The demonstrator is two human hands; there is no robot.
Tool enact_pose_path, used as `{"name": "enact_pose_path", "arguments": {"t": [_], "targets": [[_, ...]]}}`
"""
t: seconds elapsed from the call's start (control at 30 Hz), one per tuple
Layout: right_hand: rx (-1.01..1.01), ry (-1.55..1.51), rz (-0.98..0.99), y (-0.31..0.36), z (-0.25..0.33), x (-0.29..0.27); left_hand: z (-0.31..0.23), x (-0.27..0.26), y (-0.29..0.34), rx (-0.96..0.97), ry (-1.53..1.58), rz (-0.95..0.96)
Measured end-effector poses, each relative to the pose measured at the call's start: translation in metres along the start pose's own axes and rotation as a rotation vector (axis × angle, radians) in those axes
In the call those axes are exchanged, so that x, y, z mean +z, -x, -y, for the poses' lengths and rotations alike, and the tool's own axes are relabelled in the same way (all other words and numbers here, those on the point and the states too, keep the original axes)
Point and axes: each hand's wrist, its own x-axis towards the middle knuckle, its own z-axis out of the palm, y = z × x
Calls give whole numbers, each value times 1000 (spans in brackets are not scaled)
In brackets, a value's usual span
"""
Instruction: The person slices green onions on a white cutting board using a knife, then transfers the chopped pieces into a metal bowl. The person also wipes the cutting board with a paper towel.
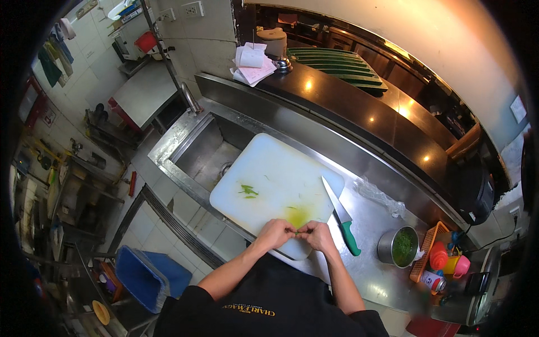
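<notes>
My left hand [275,233] and my right hand [318,234] meet over the near edge of a white cutting board [269,168], fingertips pinched together. A tiny bit of green shows between them; what it is, I cannot make out. Just beyond my fingers, a yellow-green wet stain [297,215] marks the board. Several green leaf scraps [247,191] lie toward its left side. A knife [350,238] with a green handle rests at the board's right edge, blade pointing away from me. Farther right, a metal pot [386,247] holds finely cut greens [403,245].
The board partly covers a steel sink [205,154] with a faucet [191,100]. A crumpled plastic bag [379,196] lies at the counter's back. Right of the pot stands an orange basket [429,250] with bottles. A blue bin [140,278] is on the floor at left.
</notes>
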Motion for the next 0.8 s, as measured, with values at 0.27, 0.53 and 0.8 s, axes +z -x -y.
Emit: {"name": "enact_pose_path", "arguments": {"t": [0.27, 0.53, 0.8], "targets": [[65, 133, 45, -41, 6, -14, -10, -8, -24, 22, -131, -93], [98, 324, 58, -58, 21, -15, -16, 16, -14, 357, -302, -380], [-13, 413, -556, 6, -20, -59, -8, 18, -25, 488, -546, -295]]}}
